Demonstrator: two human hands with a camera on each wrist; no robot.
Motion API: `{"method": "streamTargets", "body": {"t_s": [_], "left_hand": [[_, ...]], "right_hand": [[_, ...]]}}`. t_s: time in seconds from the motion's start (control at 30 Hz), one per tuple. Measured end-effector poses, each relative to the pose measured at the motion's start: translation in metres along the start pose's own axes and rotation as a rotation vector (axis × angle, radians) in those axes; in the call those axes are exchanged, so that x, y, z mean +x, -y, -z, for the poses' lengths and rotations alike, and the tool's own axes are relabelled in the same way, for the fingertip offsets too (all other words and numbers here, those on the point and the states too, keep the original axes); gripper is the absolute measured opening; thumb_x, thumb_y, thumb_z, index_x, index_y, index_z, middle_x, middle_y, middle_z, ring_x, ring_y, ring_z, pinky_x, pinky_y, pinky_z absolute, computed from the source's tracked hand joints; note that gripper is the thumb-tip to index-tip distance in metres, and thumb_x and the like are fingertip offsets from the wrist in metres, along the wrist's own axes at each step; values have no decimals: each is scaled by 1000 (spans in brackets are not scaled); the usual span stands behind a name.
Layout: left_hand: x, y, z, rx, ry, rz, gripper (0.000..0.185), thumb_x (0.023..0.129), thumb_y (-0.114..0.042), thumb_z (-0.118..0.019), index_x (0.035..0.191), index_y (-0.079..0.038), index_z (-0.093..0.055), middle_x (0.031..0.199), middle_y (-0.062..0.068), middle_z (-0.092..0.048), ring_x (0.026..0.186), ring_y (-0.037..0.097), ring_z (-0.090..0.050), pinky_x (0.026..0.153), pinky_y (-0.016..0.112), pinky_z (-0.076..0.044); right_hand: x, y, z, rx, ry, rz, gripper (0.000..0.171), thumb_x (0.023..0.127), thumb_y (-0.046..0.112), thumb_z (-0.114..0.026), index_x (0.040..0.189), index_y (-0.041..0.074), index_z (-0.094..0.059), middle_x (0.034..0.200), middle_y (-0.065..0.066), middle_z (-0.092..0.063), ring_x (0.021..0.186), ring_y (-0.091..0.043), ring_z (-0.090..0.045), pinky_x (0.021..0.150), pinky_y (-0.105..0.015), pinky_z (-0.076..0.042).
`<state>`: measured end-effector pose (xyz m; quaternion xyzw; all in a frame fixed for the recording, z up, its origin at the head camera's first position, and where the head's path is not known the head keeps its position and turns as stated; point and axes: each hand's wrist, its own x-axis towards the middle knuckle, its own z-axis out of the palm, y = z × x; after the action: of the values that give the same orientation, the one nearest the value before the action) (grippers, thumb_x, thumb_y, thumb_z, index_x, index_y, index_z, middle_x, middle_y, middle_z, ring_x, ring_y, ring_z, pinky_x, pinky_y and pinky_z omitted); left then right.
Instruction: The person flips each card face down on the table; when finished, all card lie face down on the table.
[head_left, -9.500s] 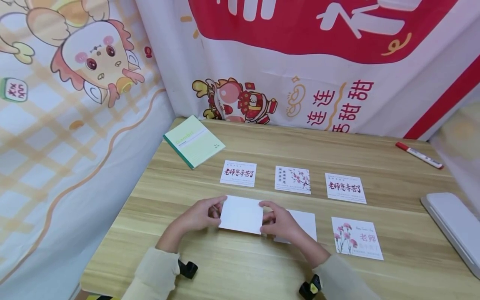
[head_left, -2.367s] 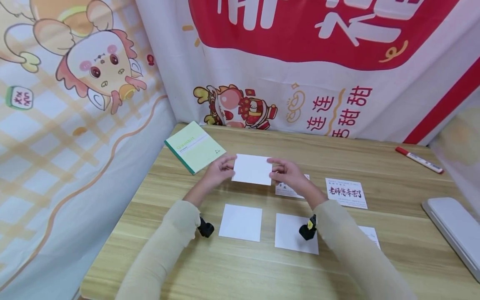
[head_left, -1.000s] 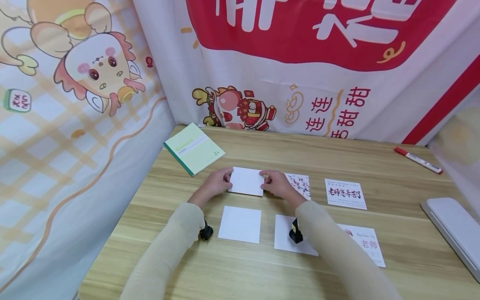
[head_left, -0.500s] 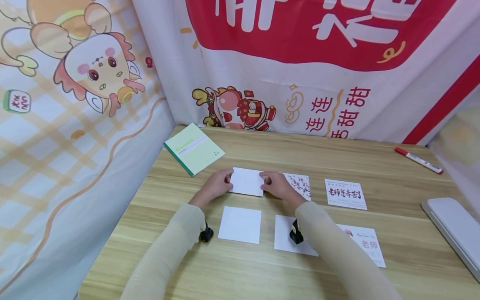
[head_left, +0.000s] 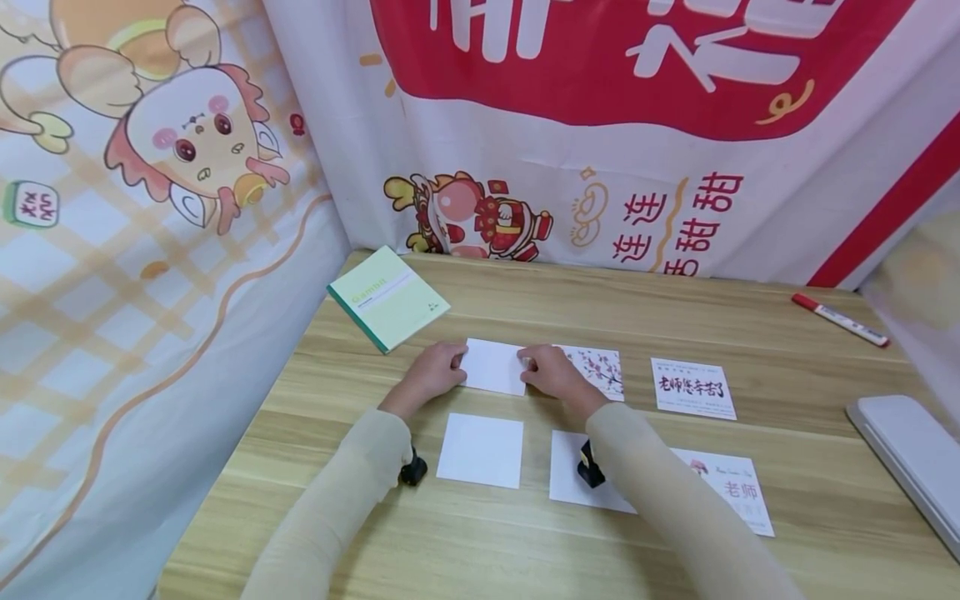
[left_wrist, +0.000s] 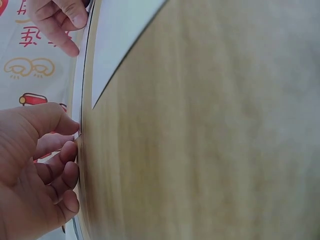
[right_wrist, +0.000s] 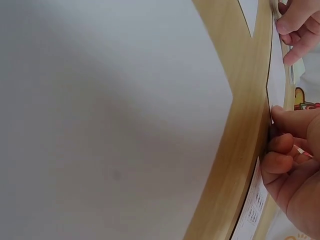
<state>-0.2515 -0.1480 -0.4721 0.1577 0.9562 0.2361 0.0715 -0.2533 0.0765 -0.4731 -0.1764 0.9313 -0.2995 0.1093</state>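
Observation:
A white card, blank side up, lies flat at the left of the back row, between my two hands. My left hand pinches its left edge, thumb at the near corner. At its right edge my right hand pinches it too, fingers curled under the thumb. In the left wrist view, the left thumb meets the card's thin edge. Nearer to me lie two more blank white cards, one in the open and another partly under the right sleeve.
A blossom-printed card is half behind the right hand. Farther right are a card with red lettering and a flower card, partly covered by the sleeve. A green notebook, red-capped marker and white case sit around the edges.
The front-left card, held in both hands at first, was laid down blank side up. The back-left card, formerly showing red lettering, was lifted, then lowered blank side up. The last second shows almost no movement.

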Motion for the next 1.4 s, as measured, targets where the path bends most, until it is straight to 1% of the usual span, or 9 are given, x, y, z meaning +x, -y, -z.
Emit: {"method": "streamTargets", "body": {"t_s": [0.27,0.43,0.67,0.73,0.9,1.0,1.17,1.3,1.4], "left_hand": [[-1,-2,1,0,4,28,9,77,-7,-64,81,-7,-56,70,1,-46,68,17,-43,61,29,-34],[-1,-2,0,-3,3,43,26,78,-8,-64,103,-6,-61,71,1,-48,69,17,-44,62,29,-35],[-2,-2,0,-32,-17,46,11,79,-7,-63,77,-6,-52,69,2,-46,67,18,-44,60,29,-35],[-3,-4,0,-52,-26,48,9,80,-8,-63,88,-6,-59,70,3,-46,68,19,-44,61,30,-36],[-4,-14,4,-82,-21,58,49,82,-15,-63,130,-8,-52,82,3,-52,75,18,-47,68,31,-40],[-4,-25,7,-69,5,69,53,82,-21,-64,132,-12,-50,91,3,-54,80,19,-49,72,33,-42],[-2,-45,9,-30,91,93,59,81,-29,-66,135,-16,-47,107,7,-58,95,22,-54,83,38,-43],[4,-60,8,-1,168,111,67,79,-37,-70,139,-22,-42,127,8,-51,115,25,-46,95,44,-36],[10,-70,5,32,208,98,75,75,-43,-73,140,-25,-41,131,7,-45,117,27,-41,97,47,-34]], "right_hand": [[-1,4,0,-61,-32,29,39,81,1,-65,119,-2,-60,77,-7,-62,69,-17,-53,68,-30,-45],[-1,6,-1,-59,-36,8,38,81,0,-65,119,-1,-60,84,-10,-64,73,-18,-55,72,-31,-46],[-7,1,0,3,-62,-9,39,84,3,-64,122,0,-58,78,-5,-60,66,-15,-51,61,-26,-44],[-12,-1,5,61,-77,-21,41,86,5,-63,125,1,-56,77,-4,-59,64,-15,-51,56,-26,-44],[-30,-13,29,154,-126,33,43,86,5,-63,127,-1,-53,79,-8,-60,69,-19,-55,56,-28,-47],[-42,-26,46,164,-130,48,44,86,6,-63,127,-2,-51,82,-11,-60,72,-20,-55,58,-29,-47],[-64,-53,70,180,-85,-42,49,88,12,-63,133,1,-46,88,-13,-58,70,-21,-54,57,-31,-48],[-76,-75,83,129,-31,-90,58,86,16,-66,136,0,-42,87,-12,-56,73,-21,-52,59,-33,-46],[-81,-89,89,84,17,-123,69,80,19,-72,138,1,-39,83,-10,-56,72,-21,-51,60,-32,-45]]}}
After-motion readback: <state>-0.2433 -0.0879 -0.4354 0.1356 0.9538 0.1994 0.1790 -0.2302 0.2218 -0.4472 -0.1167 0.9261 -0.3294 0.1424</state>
